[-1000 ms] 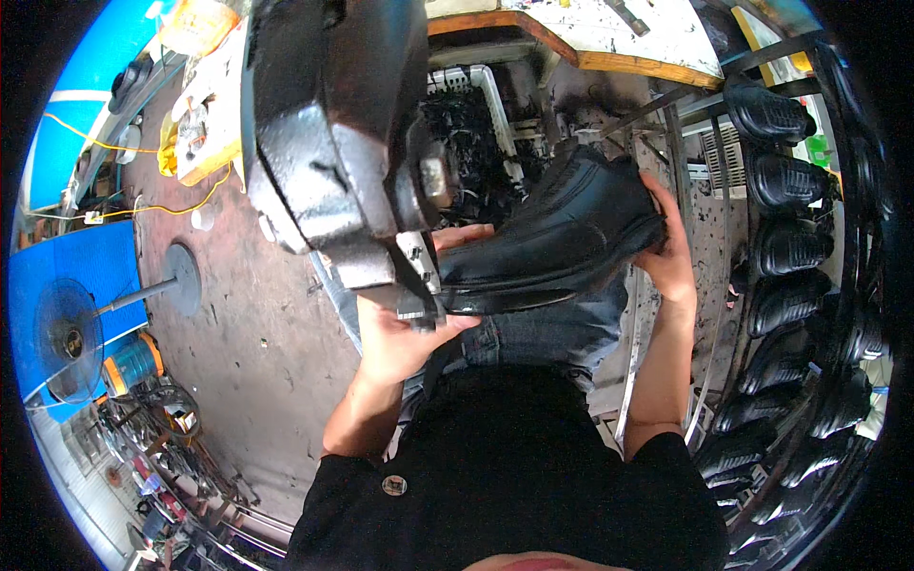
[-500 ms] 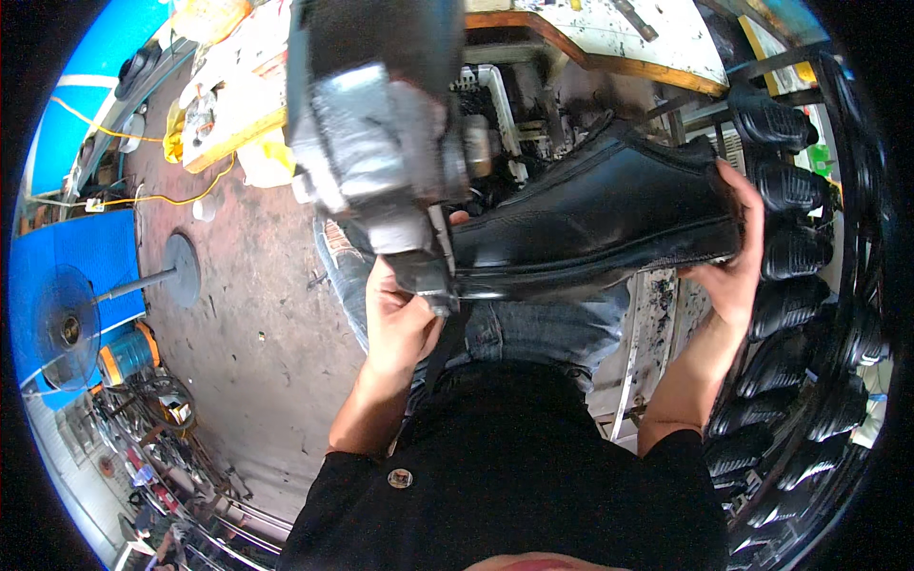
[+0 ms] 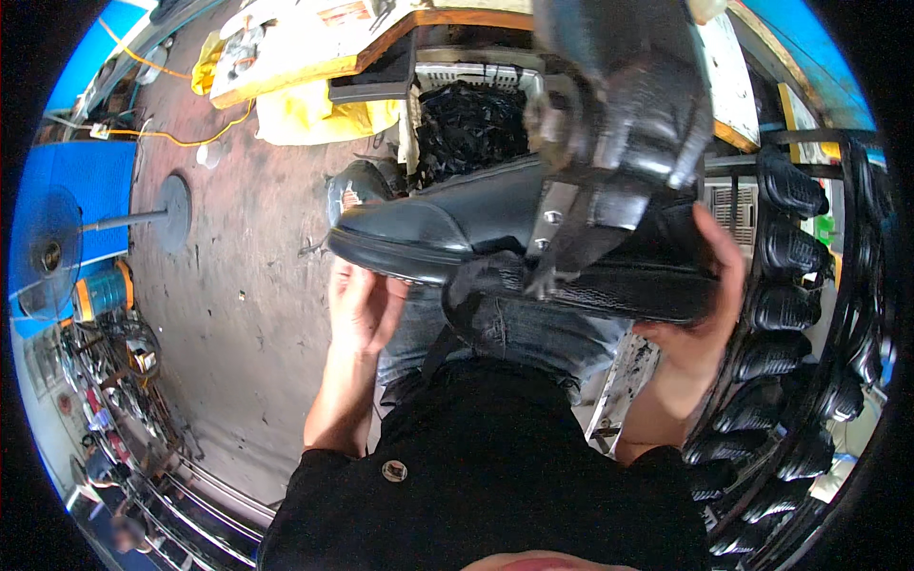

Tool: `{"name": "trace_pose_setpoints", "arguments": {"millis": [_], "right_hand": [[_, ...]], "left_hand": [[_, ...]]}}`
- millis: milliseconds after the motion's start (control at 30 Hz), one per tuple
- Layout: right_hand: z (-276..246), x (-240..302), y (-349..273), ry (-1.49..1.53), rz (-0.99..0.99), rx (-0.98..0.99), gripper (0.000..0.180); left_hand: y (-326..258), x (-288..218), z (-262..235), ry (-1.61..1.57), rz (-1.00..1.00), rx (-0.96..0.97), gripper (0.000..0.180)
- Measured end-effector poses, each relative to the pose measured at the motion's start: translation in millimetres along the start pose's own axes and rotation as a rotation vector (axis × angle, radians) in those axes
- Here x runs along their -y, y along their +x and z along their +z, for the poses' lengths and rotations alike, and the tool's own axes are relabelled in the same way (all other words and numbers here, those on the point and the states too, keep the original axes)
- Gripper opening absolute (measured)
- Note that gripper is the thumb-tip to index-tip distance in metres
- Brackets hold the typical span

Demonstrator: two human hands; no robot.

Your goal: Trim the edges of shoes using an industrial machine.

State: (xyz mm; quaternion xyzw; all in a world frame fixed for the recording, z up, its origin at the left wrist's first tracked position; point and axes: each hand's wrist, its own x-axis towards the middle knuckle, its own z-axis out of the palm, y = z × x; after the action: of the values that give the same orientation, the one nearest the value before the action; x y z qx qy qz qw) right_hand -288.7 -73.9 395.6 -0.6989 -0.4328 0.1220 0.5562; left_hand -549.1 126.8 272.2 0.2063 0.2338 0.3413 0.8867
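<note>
A black leather boot (image 3: 409, 224) lies sideways before me, its toe to the left and its shaft to the right. My left hand (image 3: 362, 309) supports the toe end from below, fingers closed against the sole edge. At the other end, my right hand (image 3: 700, 314) is wrapped round the rim of the shaft. A dark metal machine head (image 3: 638, 124), smeared by motion, hides the middle of the boot. Its lower part carries a small metal plate with screws (image 3: 552, 219). Whether it touches the boot I cannot tell. A black strip (image 3: 466, 295) dangles below the boot.
Behind the boot stands a pale crate (image 3: 411, 143) filled with black scraps (image 3: 471, 119). A white worktable (image 3: 314, 62) with a wooden edge spans the back. Racks of black footwear (image 3: 785, 252) line the right. A fan (image 3: 52, 252) and a yellow cable (image 3: 181, 143) are at left.
My view has shifted, so the machine head now appears farther right. My left hand is now at the boot's toe, which has come into sight. My right hand still grips the shaft.
</note>
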Motion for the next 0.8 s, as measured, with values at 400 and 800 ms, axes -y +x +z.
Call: {"name": "trace_pose_setpoints", "arguments": {"millis": [400,800], "right_hand": [[68.7,6.7,0.0,0.075,0.247,0.239,0.093],[64.4,40.3,32.9,-0.252,0.016,0.363,0.075]], "left_hand": [[-7.4,-56.1,39.9,1.287,1.014,0.029,0.089],[21.5,-41.4,114.0,1.441,0.376,0.581,0.093]]}}
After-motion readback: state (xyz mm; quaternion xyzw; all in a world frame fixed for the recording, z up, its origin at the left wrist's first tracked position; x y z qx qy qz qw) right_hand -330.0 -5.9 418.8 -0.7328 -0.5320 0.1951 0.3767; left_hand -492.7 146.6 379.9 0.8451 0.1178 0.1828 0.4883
